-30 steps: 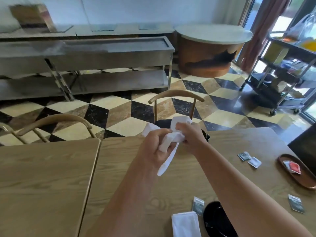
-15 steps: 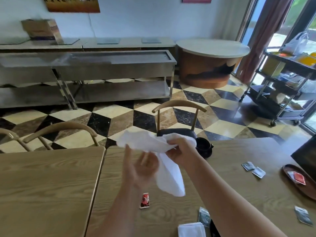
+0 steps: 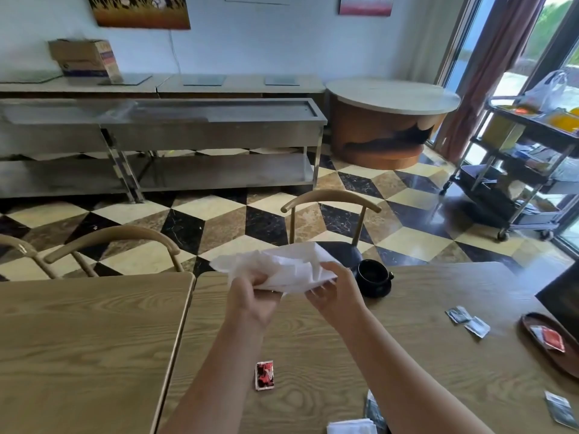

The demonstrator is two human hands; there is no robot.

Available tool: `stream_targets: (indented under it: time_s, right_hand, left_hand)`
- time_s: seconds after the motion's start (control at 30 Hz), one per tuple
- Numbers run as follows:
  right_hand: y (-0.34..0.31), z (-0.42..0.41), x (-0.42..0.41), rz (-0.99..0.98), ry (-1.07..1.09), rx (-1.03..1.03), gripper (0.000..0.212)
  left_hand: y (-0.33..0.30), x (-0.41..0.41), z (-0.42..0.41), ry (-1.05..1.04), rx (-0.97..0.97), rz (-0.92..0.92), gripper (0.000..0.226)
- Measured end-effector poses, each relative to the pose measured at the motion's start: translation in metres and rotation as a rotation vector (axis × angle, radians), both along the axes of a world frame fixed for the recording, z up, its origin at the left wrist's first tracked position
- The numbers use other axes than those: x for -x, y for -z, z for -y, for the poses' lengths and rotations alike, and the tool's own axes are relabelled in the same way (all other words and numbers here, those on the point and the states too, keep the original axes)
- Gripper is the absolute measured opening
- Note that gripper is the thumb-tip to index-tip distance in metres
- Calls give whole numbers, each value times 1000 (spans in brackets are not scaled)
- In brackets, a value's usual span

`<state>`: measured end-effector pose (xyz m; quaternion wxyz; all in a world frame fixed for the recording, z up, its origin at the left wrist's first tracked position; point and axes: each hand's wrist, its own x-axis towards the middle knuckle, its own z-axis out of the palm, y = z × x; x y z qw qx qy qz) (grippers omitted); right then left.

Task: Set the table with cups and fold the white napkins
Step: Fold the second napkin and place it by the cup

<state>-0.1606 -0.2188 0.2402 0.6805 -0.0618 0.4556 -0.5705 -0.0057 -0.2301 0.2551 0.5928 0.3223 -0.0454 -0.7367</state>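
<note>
White napkin (image 3: 282, 267) — light, limp, crumpled — held above the tabletop (image 3: 423, 308). Left hand (image 3: 250, 300) and right hand (image 3: 336, 297) each pinch its near edge; likely best regripped at corners.

- My left grip (image 3: 250, 303) and right grip (image 3: 336, 296) hold a crumpled white napkin (image 3: 275, 267) spread between them above the wooden counter (image 3: 407, 355); each pinches a near edge.
- A black cup (image 3: 372, 275) sits on the counter's far edge, just right of my right grip.
- A red sachet (image 3: 264, 375) lies flat on the counter between my forearms.
- Grey sachets (image 3: 466, 321) lie to the right, near a brown oval tray (image 3: 560, 358) carrying a red packet (image 3: 551, 339).
- A folded white napkin (image 3: 351, 427) shows at the bottom edge, partly cut off.
- A second counter (image 3: 78, 339) adjoins on the left; wooden chairs (image 3: 329, 198) stand behind both.
</note>
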Motion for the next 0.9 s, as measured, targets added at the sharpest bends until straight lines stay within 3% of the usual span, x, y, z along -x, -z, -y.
stream_targets:
  time_s: [0.13, 0.27, 0.33, 0.4, 0.47, 0.57, 0.67, 0.73, 0.8, 0.9]
  right_hand:
    - [13, -3, 6, 99, -62, -198, 55]
    - [6, 2, 4, 449, -272, -62, 67]
    - [-3, 10, 3, 388, -239, -76, 65]
    - [-3, 18, 3, 267, -161, -117, 68]
    - [0, 23, 0, 149, -146, -148, 63]
    - [7, 20, -8, -19, -182, -121, 38]
    - [18, 18, -8, 54, -93, -25, 28]
    - [21, 15, -3, 108, -105, 88, 22]
    - [25, 14, 4, 147, -107, 158, 27]
    - [32, 10, 12, 172, -50, 158, 40]
  left_hand:
    - [-2, 10, -1, 47, 47, 196, 43]
    - [-11, 14, -7, 233, 196, 385, 25]
    - [-16, 10, -7, 279, 248, 385, 8]
    - [-18, 3, -5, 328, 384, 400, 28]
    - [-19, 1, -5, 321, 528, 565, 41]
    - [-15, 7, -4, 115, 407, 732, 37]
    - [-6, 2, 0, -52, 202, 541, 30]
    - [-4, -6, 2, -38, 172, 414, 42]
    - [-3, -13, 3, -16, 169, 319, 52]
    - [0, -20, 5, -29, 100, 206, 44]
